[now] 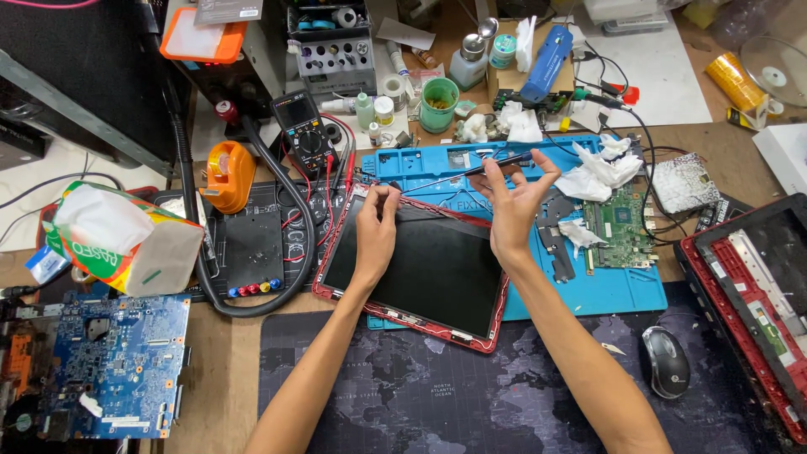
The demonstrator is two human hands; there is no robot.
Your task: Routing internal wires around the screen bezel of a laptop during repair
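- Nearest: world-map desk mat (437, 395) is laid along the bench edge, mouse (666, 361) at its right, blue circuit board (126, 361) at far left.
- Red-framed panel (420, 269) is laid flat, partly on the desk mat, partly on the blue mat (605, 294).
- Left hand (376, 231) is pinched shut at the panel's top edge; what is gripped is too small to tell.
- Right hand (514, 202) is half open, fingers spread; a thin screwdriver (471, 171) is held in its fingertips, above the panel's top right corner.
- Green board (624, 225) and tissues (598, 172) are left just right of the hand.
- Further back: multimeter (304, 130), green cup (439, 105).
- Risk, judged: with so loose a grip the screwdriver could be dropped tip-first and the panel scratched or cracked.
- Risk, judged: small parts could be lost in the clutter.
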